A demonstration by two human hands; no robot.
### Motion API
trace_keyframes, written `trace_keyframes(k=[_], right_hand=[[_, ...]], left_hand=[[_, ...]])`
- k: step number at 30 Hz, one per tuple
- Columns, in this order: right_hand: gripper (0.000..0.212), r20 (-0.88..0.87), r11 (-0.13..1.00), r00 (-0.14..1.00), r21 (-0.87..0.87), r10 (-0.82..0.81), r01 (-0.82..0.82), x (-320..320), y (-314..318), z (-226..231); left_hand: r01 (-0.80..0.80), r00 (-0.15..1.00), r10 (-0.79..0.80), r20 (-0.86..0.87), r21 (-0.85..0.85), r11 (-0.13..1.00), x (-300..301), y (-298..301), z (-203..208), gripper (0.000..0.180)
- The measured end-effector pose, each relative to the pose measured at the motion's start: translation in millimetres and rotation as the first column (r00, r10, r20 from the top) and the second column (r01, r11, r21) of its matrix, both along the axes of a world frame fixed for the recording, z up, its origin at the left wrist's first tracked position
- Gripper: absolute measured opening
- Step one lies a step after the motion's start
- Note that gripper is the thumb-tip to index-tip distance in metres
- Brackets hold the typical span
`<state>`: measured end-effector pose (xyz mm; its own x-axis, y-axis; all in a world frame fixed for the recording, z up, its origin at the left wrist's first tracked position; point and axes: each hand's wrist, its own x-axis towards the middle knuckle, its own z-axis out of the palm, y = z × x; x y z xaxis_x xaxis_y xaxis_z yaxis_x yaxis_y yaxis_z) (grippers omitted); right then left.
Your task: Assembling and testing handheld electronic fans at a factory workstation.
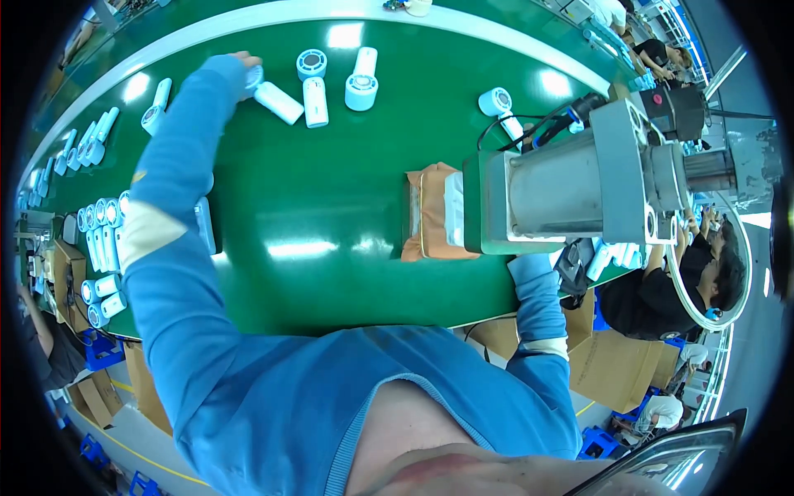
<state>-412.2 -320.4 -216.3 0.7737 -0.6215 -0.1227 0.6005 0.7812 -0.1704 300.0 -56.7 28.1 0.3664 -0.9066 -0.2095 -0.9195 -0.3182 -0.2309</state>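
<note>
At the far left of the green table, my left hand (pixel 246 62) reaches out and closes on the round head of a light-blue and white handheld fan (pixel 279 102). The sleeve hides part of that hand. Just right of it lie a second handheld fan (pixel 315 101) and a third fan (pixel 361 93). My right forearm (pixel 539 299) goes in under the grey press machine (pixel 554 194), which covers my right hand. Beside the machine's base sits a brown cloth-like wrapped block (pixel 436 213), with a white plastic part (pixel 454 208) against it.
Rows of handheld fans (pixel 103 248) stand at the left edge, with several more along the far left. Another fan (pixel 499 104) lies beyond the press, near black cables. A pale rail (pixel 273 14) borders the far side. Co-workers (pixel 662 281) sit at right; cardboard boxes (pixel 616 369) stand below.
</note>
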Motion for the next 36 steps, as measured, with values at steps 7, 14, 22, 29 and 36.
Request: trace_keyframes(k=[7,14,22,29,36], right_hand=[[0.069,-0.199,0.977,0.975,-0.207,-0.099,0.057,60.0,25.9,75.8],[0.077,-0.613,0.251,0.364,-0.69,-0.702,-0.678,61.5,9.0,59.2],[0.076,-0.598,0.339,0.577,-0.797,-0.557,-0.499,39.7,-4.0,36.5],[0.088,0.109,0.998,0.993,-0.044,0.038,-0.034,92.2,48.2,117.8],[0.07,-0.224,0.991,0.972,-0.096,0.071,-0.095,83.7,58.5,122.5]], left_hand=[[-0.236,0.636,-0.441,-0.634,-0.703,0.671,-113.5,128.6,4.1,0.066],[-0.557,0.051,-0.74,-0.671,-0.634,0.536,-263.5,117.4,-62.1,0.066],[-0.416,-0.015,-0.748,-0.663,-0.676,0.608,-298.9,50.8,-81.4,0.068],[-0.226,0.138,-0.683,-0.717,-0.694,0.683,-294.7,34.9,-83.9,0.07],[-0.208,0.069,-0.727,-0.683,-0.723,0.659,-291.6,27.6,-68.2,0.064]])
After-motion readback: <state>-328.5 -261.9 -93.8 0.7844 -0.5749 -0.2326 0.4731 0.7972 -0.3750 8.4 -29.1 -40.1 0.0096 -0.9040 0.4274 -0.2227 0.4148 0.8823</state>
